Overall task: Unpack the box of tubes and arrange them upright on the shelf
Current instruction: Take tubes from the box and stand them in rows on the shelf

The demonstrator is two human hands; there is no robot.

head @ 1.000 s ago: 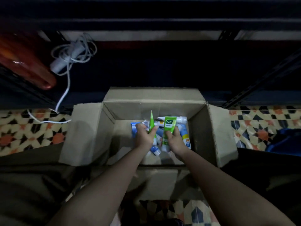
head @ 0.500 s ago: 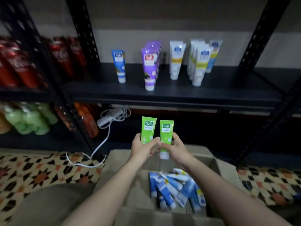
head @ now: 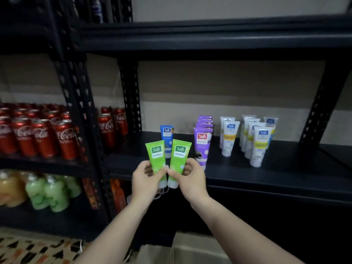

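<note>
My left hand [head: 145,181] grips one green Safi tube [head: 156,158], cap down. My right hand [head: 187,178] grips a second green tube [head: 180,155] beside it, also cap down. Both tubes hover just in front of the black shelf [head: 266,180]. On the shelf stand a blue tube [head: 167,135], a row of purple tubes [head: 202,141] and several white-and-yellow tubes [head: 249,140], all upright on their caps. Only the cardboard box's top edge [head: 190,248] shows at the bottom.
Red cola cans [head: 43,134] fill the left rack at shelf height. Below them sit green and orange bottles [head: 45,191]. Black perforated uprights [head: 131,96] frame the shelf bay. Patterned floor tiles [head: 28,250] show at the lower left. An upper shelf board [head: 209,40] hangs overhead.
Both hands lifted the two green tubes out of the box and up to shelf height. The view swung from the box up to the shelf.
</note>
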